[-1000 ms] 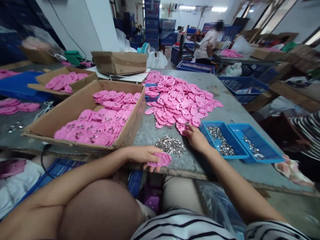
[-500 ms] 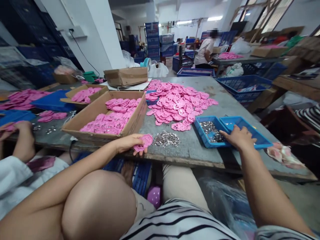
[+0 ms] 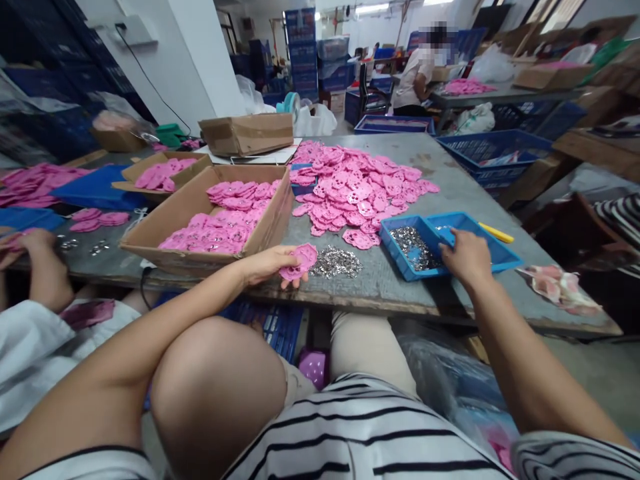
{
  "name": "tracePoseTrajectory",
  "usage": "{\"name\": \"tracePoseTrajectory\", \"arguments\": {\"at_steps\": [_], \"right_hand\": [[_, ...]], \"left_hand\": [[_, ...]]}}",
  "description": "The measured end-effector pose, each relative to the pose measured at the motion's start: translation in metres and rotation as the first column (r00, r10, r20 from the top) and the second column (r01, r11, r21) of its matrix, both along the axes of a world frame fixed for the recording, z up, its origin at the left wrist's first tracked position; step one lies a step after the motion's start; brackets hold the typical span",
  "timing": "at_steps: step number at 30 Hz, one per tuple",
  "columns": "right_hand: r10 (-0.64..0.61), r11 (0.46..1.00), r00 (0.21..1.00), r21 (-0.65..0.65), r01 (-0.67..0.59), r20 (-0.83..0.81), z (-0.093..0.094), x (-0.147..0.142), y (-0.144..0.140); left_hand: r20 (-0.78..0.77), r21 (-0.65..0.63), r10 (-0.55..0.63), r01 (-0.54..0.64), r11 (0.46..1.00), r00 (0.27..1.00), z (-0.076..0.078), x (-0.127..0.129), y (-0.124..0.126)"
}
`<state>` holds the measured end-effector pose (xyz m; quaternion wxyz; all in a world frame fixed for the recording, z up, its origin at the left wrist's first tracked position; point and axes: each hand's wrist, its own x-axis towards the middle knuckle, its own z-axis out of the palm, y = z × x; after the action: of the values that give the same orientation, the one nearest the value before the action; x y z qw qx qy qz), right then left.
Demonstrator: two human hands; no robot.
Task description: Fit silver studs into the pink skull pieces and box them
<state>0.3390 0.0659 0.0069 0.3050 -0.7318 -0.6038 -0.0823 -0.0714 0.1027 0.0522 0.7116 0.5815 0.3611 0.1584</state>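
Observation:
A pink scalloped piece (image 3: pixel 299 262) with small holes is pinched in my left hand (image 3: pixel 265 265), its fingers partly under it, above the table's front edge. Just right of it lies a loose heap of small shiny metal parts (image 3: pixel 336 262). My right hand (image 3: pixel 469 259) is closed over the middle of a blue divided tray (image 3: pixel 500 257), thumb and fingers at the divider between its compartments. More metal parts (image 3: pixel 413 243) lie in the left compartment; the right one is partly hidden by my hand.
Behind is a large pile of pink pieces (image 3: pixel 357 183). A cardboard box (image 3: pixel 267 230) holding more stands at left. A yellow-handled tool (image 3: pixel 496 232) lies behind the tray, and a pinkish-white cloth-like bundle (image 3: pixel 560 287) at right. At far left are another person's hands (image 3: pixel 40 243).
The blue tray has shifted slightly left with my right hand, and the yellow-handled tool now shows behind it. My left hand has brought the pink piece slightly right, closer to the metal heap.

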Motion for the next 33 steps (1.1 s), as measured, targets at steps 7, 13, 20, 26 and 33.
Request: {"name": "tracePoseTrajectory", "arguments": {"at_steps": [7,13,20,26,33], "right_hand": [[0.354,0.909,0.933,-0.210,-0.361,-0.072,0.002,-0.109,-0.012],[0.213,0.866,0.965,-0.427,-0.260,-0.154,-0.033,-0.132,0.008],[0.269,0.878,0.942,-0.352,-0.326,-0.202,-0.050,-0.123,0.015],[0.309,0.900,0.926,-0.249,-0.358,-0.217,-0.060,-0.122,0.015],[0.251,0.934,0.914,-0.166,-0.315,-0.318,-0.064,-0.122,0.014]], "left_hand": [[0.098,-0.103,0.027,-0.017,0.995,0.995,-0.020,0.008,0.005],[0.112,-0.159,0.024,-0.006,0.987,0.993,-0.024,-0.003,-0.007],[0.134,-0.162,0.002,0.020,0.987,0.991,-0.019,-0.012,-0.013],[0.101,-0.136,0.006,0.008,0.991,0.995,-0.017,-0.016,-0.014],[0.060,-0.131,-0.007,0.015,0.991,0.998,-0.017,-0.021,-0.018]]}}
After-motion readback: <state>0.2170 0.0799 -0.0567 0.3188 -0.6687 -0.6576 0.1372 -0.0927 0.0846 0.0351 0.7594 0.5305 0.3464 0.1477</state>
